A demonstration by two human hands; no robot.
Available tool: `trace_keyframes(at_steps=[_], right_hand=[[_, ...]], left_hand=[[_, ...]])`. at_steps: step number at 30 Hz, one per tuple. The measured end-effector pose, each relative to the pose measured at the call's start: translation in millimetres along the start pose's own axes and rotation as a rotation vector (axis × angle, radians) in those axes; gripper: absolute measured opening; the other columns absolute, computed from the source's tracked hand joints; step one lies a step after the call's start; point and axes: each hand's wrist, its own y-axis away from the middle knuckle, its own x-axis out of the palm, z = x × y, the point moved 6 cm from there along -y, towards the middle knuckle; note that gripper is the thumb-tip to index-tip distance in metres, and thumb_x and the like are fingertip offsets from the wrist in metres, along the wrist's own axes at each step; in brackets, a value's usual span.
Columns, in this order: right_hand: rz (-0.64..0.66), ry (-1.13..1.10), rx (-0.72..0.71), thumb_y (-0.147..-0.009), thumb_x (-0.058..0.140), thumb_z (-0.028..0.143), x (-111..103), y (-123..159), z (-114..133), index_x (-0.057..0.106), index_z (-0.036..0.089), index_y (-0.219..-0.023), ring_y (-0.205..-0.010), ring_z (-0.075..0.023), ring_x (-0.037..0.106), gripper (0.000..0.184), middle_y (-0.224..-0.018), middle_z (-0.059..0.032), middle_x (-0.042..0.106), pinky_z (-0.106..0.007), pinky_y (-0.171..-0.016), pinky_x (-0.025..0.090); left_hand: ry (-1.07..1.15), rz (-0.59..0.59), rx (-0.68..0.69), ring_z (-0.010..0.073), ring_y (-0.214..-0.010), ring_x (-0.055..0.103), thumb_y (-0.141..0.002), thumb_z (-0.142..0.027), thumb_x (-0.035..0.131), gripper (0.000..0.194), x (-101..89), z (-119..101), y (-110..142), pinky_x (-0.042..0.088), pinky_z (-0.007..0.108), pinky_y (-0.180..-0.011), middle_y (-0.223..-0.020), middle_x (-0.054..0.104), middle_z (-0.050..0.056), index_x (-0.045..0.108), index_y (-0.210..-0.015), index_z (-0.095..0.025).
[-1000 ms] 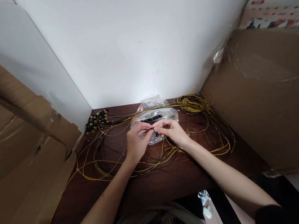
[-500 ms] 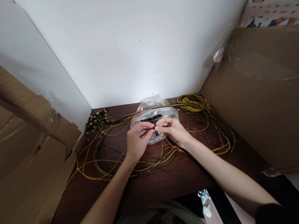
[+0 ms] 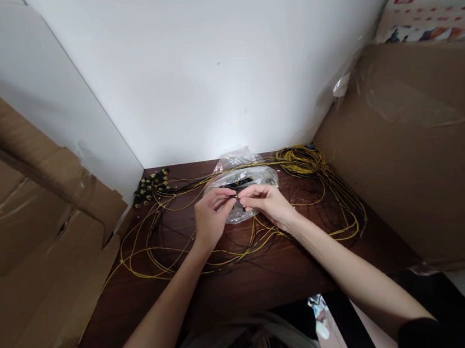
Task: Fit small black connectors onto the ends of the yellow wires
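A: Item one, left hand point(image 3: 211, 217). State?
B: Narrow; thumb and fingertips pinched on a small dark piece point(image 3: 236, 196).

A: Item two, right hand point(image 3: 271, 206)?
B: Also narrow; fingertips closed at the opposite end of the same piece. Exact joint between the tips too small to read.

A: Location of the piece?
B: Midway between both hands, raised just above a clear plastic bag point(image 3: 267, 176).

A: Contents of the bag?
B: Dark pieces with yellow point(image 3: 240, 183), just beyond the fingertips. Number not legible.

A: Further stock on the surface point(image 3: 247, 293)?
B: Beyond and to the left of the left hand: a cluster of black-and-yellow ends point(image 3: 149, 187), gathered close together. Beyond and to the right of the right hand: a yellow cable coil point(image 3: 301, 162). Around both hands and passing under the forearms: yellow cable loops point(image 3: 150, 277), spread wide.

A: Progress, as far as shown?
B: One piece in hand, judged unfinished from the two-handed pinch. Cluster to the left apparently sorted into one place; cannot tell whether complete. Pieces in the bag, out of both hands, possibly outstanding. Overall tally: not determinable.
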Motion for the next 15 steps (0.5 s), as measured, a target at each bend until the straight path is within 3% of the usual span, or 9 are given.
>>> trace_keyframes(at_steps=[7,15], right_hand=[[-0.016,-0.01,-0.01,-0.056,0.075,0.023,-1.6,0.1,0.2,0.065,0.015,-0.072,-0.054,-0.0082,0.053,0.021,-0.063,0.0012,0.063,-0.024,-0.056,0.044],[0.013,-0.086,-0.015,-0.054,0.074,0.018,0.9,0.6,2.1,0.05,0.016,-0.06,-0.047,-0.0066,0.05,0.025,-0.059,0.003,0.062,-0.021,-0.05,0.039]], left_hand=[[0.001,0.038,0.014,0.0154,-0.083,0.066,-0.069,-0.017,0.065,0.011,1.3,-0.9,-0.3,0.054,0.03,-0.082,-0.084,0.068,0.004,0.064,-0.079,-0.015],[-0.008,0.067,0.016,0.015,-0.082,0.066,-0.069,-0.014,0.065,0.01,2.8,-4.6,0.6,0.054,0.029,-0.081,-0.084,0.069,0.004,0.065,-0.079,-0.015]])
